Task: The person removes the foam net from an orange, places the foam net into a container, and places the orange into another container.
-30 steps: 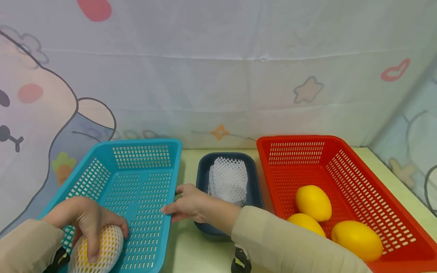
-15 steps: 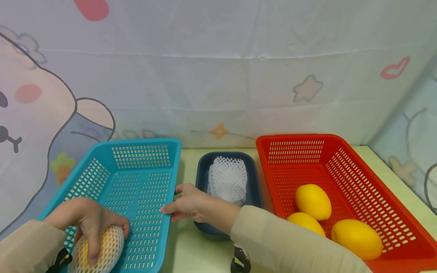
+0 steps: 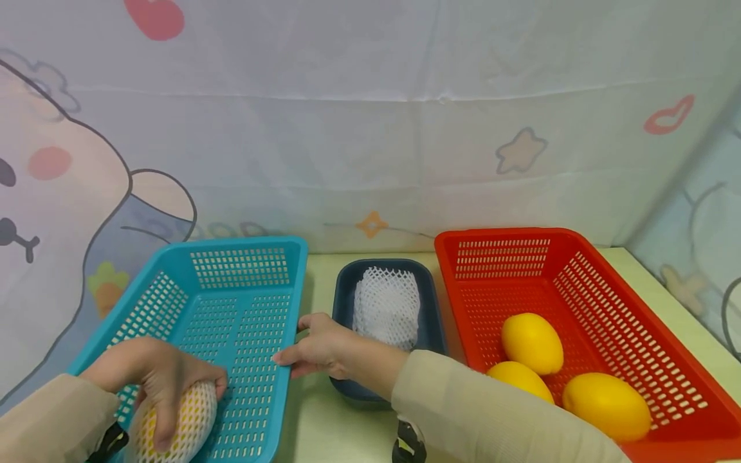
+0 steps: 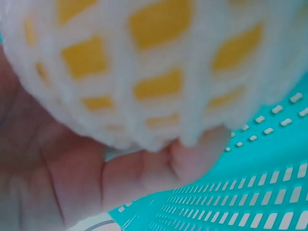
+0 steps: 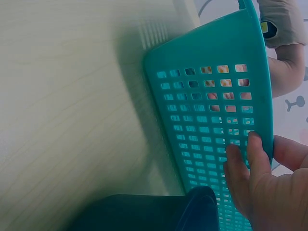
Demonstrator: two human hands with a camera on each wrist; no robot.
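Observation:
At the near left of the head view, my left hand (image 3: 162,379) grips a yellow oval fruit (image 3: 197,411) in a white foam net sleeve, inside the turquoise basket (image 3: 255,244). Thumb and fingers spread around it from above. Close up in the left wrist view, the netted fruit (image 4: 159,86) lies against the palm and a finger, with basket holes behind. My right hand (image 3: 327,345) pinches the basket's right rim, thumb on the inner side. In the right wrist view, its fingers (image 5: 258,154) press the outer wall.
A dark blue tray (image 3: 428,308) holding white foam net sleeves (image 3: 386,305) stands between the baskets, partly under the right forearm. The red basket (image 3: 503,236) on the right contains three bare yellow fruits (image 3: 532,344). A patterned cloth (image 3: 370,128) hangs behind the table (image 3: 324,424).
My left hand has shifted slightly to the right, carrying the netted fruit with it inside the turquoise basket. The right hand keeps its place on the rim.

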